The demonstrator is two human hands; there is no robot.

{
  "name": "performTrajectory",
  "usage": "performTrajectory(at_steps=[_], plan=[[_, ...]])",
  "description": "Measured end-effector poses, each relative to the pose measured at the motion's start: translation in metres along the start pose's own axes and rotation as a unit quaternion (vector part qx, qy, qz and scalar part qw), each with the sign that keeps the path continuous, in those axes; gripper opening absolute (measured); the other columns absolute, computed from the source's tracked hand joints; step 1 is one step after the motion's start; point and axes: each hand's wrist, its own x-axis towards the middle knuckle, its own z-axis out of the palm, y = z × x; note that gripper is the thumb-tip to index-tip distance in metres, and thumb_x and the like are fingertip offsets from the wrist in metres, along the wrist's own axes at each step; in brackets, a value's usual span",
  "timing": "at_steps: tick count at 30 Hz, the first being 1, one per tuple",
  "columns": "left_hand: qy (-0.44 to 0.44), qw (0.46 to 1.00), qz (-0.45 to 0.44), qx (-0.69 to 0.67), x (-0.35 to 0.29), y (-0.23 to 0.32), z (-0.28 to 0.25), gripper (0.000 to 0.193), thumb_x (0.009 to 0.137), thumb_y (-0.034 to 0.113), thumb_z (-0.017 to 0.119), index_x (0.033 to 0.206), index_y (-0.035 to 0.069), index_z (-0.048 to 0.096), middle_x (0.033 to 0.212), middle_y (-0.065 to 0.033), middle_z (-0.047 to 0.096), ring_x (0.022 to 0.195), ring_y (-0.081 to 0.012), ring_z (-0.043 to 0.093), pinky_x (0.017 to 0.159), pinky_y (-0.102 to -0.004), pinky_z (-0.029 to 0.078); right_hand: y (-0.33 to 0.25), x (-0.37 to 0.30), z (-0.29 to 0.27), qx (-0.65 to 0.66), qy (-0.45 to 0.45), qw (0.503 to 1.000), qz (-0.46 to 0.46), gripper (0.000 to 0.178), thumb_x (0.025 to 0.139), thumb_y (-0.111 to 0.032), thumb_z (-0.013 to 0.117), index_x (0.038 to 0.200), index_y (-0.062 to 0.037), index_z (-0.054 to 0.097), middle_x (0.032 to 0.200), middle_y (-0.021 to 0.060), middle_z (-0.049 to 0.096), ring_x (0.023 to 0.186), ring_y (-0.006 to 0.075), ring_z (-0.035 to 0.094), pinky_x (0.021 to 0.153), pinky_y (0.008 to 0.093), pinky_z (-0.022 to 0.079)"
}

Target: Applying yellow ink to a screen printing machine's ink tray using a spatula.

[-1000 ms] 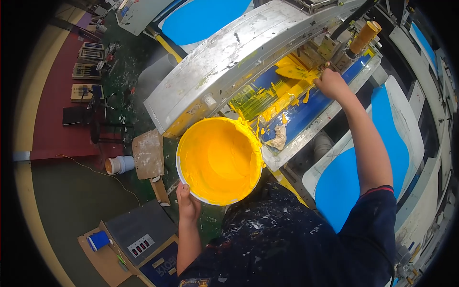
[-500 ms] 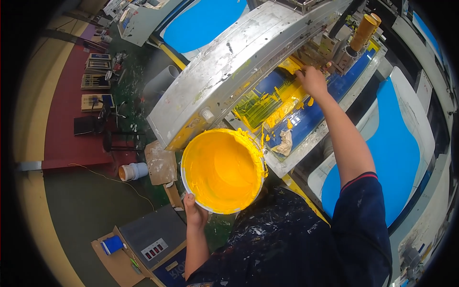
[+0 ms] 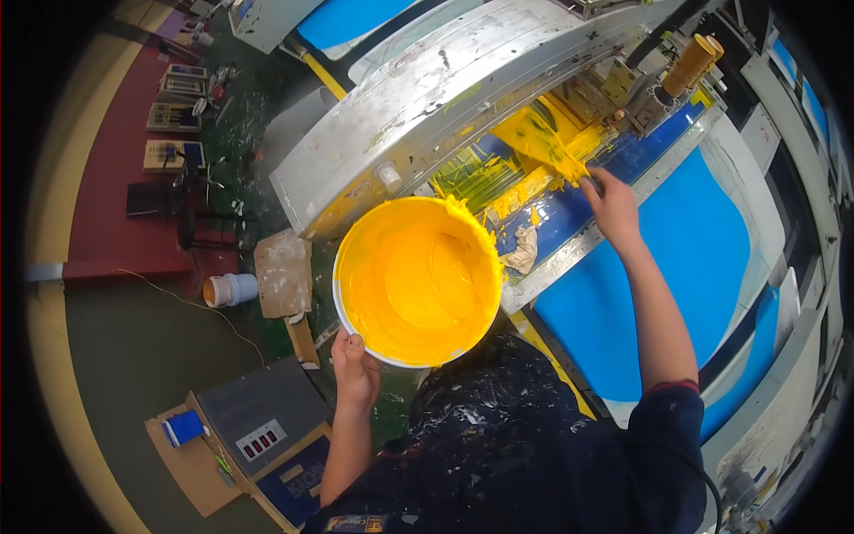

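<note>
My left hand (image 3: pixel 356 367) grips the lower left rim of a bucket (image 3: pixel 356 267) tilted toward me. Yellow ink coats its inside and is thick along the right rim. In my right hand (image 3: pixel 612 203), the fingers are closed on the handle end of a broad, flat ink scraper (image 3: pixel 538 138), smeared with yellow. The scraper is over the blue screen (image 3: pixel 569 218), where yellow ink lies in streaks and lumps. A crumpled, pale rag (image 3: pixel 523 251) rests at the screen's near end. The scraper's handle is mostly hidden by my fingers.
A paint-spotted grey machine arm (image 3: pixel 391 107) runs along the screen's far side. Clamps and an orange-brown cylinder (image 3: pixel 694 64) stand at its right end. A bright blue printed panel (image 3: pixel 649 285) lies to the right. On the left floor are a small bucket (image 3: pixel 233 290) and a dark cabinet (image 3: pixel 267 405).
My right hand has moved nearer to me, and the scraper's broad blade has come into view above the screen. The bucket now sits slightly higher, with its opening turned more toward me.
</note>
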Motion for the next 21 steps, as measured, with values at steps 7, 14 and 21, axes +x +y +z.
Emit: performTrajectory(at_steps=[7,14,21], plan=[[-0.044,0.996,-0.081,0.016,-0.001,0.030,0.056,0.036,0.106,0.031,0.059,0.128,0.003,0.052,0.121,-0.0077,0.066,0.108,-0.0169,0.072,0.088,-0.0336,0.065,-0.023,-0.072,-0.085,-0.032,-0.013,0.999,-0.021,0.030,0.097,-0.026,0.072,0.118,-0.0041,0.072,0.090,0.0197,0.074,0.079,0.0366,0.072,0.072,0.0413,0.055],[-0.078,0.986,-0.142,-0.040,-0.008,0.053,0.105,0.024,0.105,0.027,0.059,0.119,0.008,0.051,0.108,-0.0030,0.059,0.114,-0.0221,0.068,0.100,-0.0409,0.060,-0.102,-0.114,-0.168,-0.103,0.015,0.976,-0.193,0.029,0.090,-0.003,0.076,0.118,-0.0059,0.073,0.086,0.0140,0.071,0.072,0.0300,0.069,0.067,0.0368,0.054],[-0.037,0.988,-0.120,-0.085,-0.015,0.040,0.108,0.030,0.106,0.026,0.057,0.127,0.007,0.048,0.117,-0.0053,0.063,0.113,-0.0194,0.068,0.099,-0.0405,0.060,-0.065,-0.123,-0.166,-0.145,-0.059,0.951,-0.265,0.049,0.078,0.011,0.070,0.121,-0.0117,0.074,0.115,0.0078,0.070,0.094,0.0290,0.061,0.083,0.0374,0.052]])
